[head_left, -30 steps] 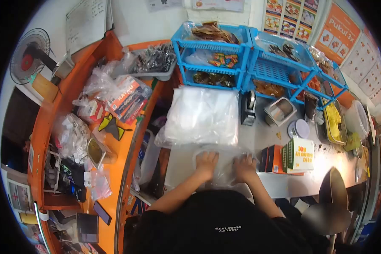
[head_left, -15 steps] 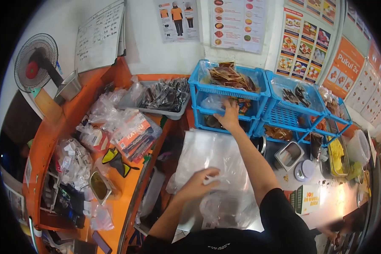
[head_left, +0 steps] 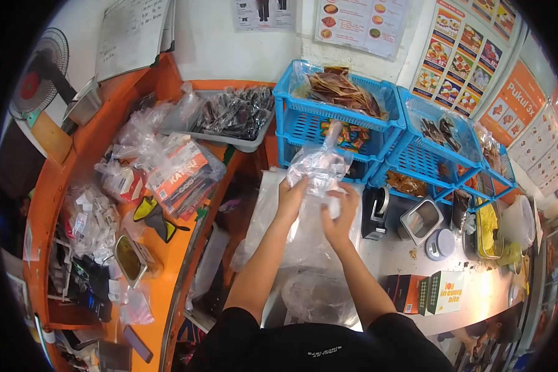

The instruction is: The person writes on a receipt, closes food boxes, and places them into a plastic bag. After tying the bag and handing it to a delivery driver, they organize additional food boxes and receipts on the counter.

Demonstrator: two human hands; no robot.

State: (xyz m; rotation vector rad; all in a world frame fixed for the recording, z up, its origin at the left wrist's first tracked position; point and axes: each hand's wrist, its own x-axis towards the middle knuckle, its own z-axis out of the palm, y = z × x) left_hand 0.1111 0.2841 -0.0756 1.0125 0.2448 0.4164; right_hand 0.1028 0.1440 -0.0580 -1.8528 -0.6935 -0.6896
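Observation:
A clear plastic bag (head_left: 319, 166), crumpled and shiny, is held up in front of the blue basket rack. My left hand (head_left: 290, 201) grips its lower left side between thumb and fingers. At the lower right of the bag, my right hand (head_left: 341, 216) has its fingers curled round a whitish part of the plastic; slight blur softens the fingertips. Beneath both hands lies a stack of large clear plastic sheets or bags (head_left: 270, 226) on the counter. Small colourful packets (head_left: 347, 136) rest in the rack's middle tier, just behind the held bag.
Blue stacked baskets (head_left: 338, 115) hold dried brown packets. On the right counter stand a black device (head_left: 375, 214), a steel container (head_left: 423, 220), a round scale (head_left: 440, 243) and small boxes (head_left: 445, 291). A grey tray (head_left: 248, 144) and an orange counter (head_left: 167, 279) are left.
My right hand has come out of the rack's middle tier with the clear plastic bag. My left hand has risen from the plastic stack to hold it. The view has shifted slightly.

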